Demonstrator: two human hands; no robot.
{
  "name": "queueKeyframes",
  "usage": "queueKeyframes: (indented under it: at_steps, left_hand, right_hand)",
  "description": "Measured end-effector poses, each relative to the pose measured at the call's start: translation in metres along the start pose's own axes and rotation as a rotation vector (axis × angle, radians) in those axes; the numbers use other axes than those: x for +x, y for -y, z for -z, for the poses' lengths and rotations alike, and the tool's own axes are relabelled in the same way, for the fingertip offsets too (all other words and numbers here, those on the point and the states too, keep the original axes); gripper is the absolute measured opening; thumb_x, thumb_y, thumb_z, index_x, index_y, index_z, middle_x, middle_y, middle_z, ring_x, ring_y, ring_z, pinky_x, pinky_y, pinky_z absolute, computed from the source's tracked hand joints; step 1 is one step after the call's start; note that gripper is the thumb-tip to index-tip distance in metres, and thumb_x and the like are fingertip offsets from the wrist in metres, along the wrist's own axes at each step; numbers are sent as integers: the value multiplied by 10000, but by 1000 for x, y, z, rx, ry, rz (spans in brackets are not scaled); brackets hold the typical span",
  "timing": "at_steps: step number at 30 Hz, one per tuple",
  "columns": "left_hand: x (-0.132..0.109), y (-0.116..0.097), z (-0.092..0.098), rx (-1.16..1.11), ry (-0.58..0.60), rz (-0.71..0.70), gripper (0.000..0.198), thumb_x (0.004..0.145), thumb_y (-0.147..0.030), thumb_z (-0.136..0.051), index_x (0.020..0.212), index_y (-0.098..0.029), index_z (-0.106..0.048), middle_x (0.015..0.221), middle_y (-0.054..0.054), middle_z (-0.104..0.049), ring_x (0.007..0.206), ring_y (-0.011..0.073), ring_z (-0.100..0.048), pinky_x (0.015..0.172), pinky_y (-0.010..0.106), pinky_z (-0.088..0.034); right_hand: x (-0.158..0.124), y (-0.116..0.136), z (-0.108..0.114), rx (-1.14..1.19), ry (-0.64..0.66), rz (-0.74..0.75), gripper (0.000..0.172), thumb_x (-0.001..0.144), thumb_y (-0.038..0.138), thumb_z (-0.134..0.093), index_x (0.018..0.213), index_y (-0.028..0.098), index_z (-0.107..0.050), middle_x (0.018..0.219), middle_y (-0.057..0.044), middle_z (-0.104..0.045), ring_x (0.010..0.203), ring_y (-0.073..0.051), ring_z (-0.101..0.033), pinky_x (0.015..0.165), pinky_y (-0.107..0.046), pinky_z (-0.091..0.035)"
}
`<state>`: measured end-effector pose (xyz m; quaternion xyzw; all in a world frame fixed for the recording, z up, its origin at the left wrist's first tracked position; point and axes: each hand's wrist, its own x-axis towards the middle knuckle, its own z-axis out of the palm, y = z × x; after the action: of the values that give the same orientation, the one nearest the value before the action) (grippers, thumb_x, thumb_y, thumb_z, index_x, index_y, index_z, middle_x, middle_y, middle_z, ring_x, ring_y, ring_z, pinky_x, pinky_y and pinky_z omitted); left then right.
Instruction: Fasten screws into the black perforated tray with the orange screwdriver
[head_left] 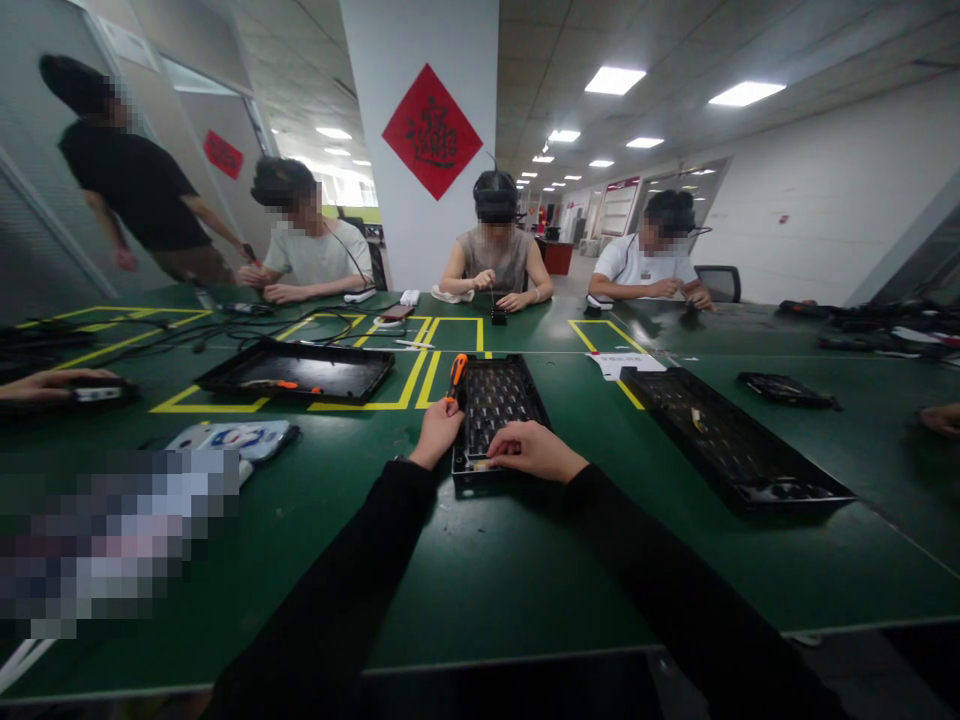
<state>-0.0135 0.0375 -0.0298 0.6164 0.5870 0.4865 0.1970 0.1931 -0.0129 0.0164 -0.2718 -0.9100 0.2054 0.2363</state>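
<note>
A black perforated tray (pixel 495 395) lies on the green table (pixel 480 560) right in front of me. My left hand (pixel 436 430) is closed round a screwdriver with an orange and black handle (pixel 456 372), which stands upright at the tray's left edge. My right hand (pixel 534 448) rests on the tray's near edge with its fingers curled and pinched on something small that I cannot make out. Both my arms are in black sleeves.
A flat black tray (pixel 296 372) lies to the left and a long black tray (pixel 731 440) to the right. Yellow tape marks squares on the table. Three people sit across the table; another stands at the far left. Other hands (pixel 52 383) show at the sides.
</note>
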Motion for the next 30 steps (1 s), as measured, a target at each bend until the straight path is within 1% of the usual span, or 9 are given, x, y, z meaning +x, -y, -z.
queueKeyframes:
  at_steps: [6, 10, 18, 22, 30]
  left_hand:
    - [0, 0, 0, -2, 3, 7, 267, 618, -98, -457, 522, -186, -224, 491, -54, -313, 507, 87, -318, 529, 240, -236]
    - [0, 1, 0, 10, 2, 2, 263, 621, -105, -457, 523, -186, -227, 491, -54, -317, 508, 89, -322, 531, 241, -236]
    - [-1, 1, 0, -22, 5, 10, 256, 613, -101, -458, 525, -186, -233, 489, -55, -322, 503, 89, -323, 527, 243, -228]
    - [-1, 0, 0, -42, 1, 15, 257, 609, -99, -464, 524, -185, -238, 491, -56, -322, 510, 89, -321, 533, 240, -230]
    - [1, 2, -1, -8, -1, 9, 273, 625, -102, -469, 525, -187, -229, 486, -59, -301, 503, 88, -308, 527, 245, -221]
  right_hand:
    - [0, 1, 0, 24, 15, -18, 181, 767, 305, -625, 879, 171, -674, 792, -29, -676, 675, -115, -577, 623, -217, -419]
    - [0, 1, 0, 12, 2, -27, 192, 757, 308, -637, 880, 166, -673, 789, -34, -668, 679, -116, -569, 629, -220, -417]
    - [0, 2, 2, -13, 13, -14, 198, 759, 333, -636, 872, 175, -676, 807, -32, -663, 695, -118, -554, 642, -225, -401]
    - [0, 3, 2, -19, 13, -8, 173, 778, 313, -617, 864, 177, -680, 805, -30, -668, 697, -118, -556, 653, -230, -398]
    - [-1, -1, 0, -19, 8, 6, 172, 771, 302, -621, 879, 178, -673, 789, -24, -667, 679, -112, -552, 628, -216, -397]
